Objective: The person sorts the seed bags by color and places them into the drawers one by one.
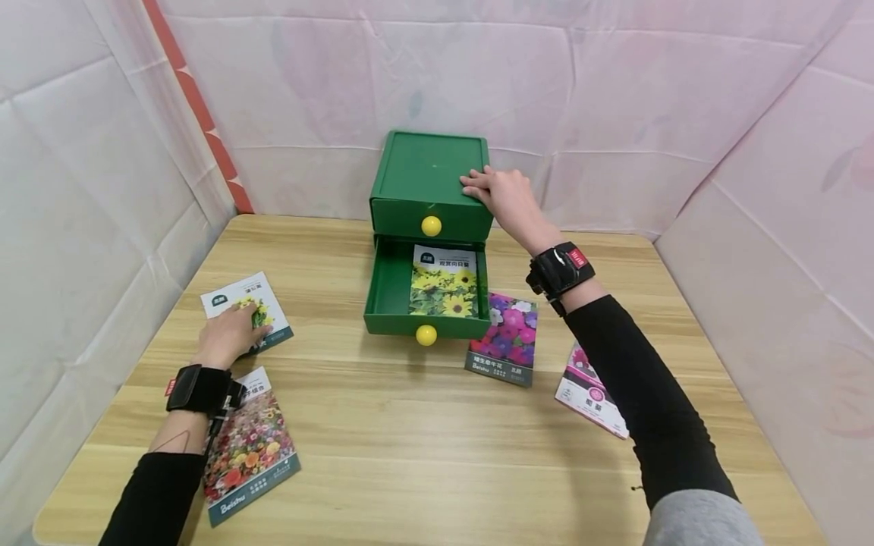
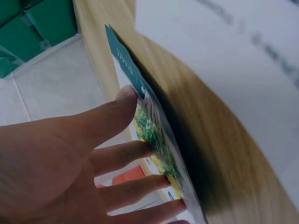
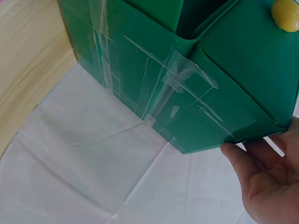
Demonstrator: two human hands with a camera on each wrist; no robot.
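Observation:
A green two-drawer box (image 1: 426,178) stands at the back of the wooden table (image 1: 410,425). Its lower drawer (image 1: 389,292) is pulled out and a sunflower seed packet (image 1: 444,282) lies inside. My right hand (image 1: 488,188) rests flat on the box's top right edge. In the right wrist view its fingers (image 3: 268,182) sit at the corner of the box (image 3: 187,84). My left hand (image 1: 235,330) lies on a yellow-flower seed packet (image 1: 232,292) at the table's left. In the left wrist view the fingers (image 2: 140,182) press the packet's face (image 2: 159,140), the thumb at its edge.
A mixed-flower packet (image 1: 256,447) lies under my left forearm. A purple-flower packet (image 1: 505,337) sits right of the open drawer, and a pink packet (image 1: 587,394) is partly hidden by my right arm. Each drawer has a yellow knob (image 1: 426,334). White cloth walls surround the table.

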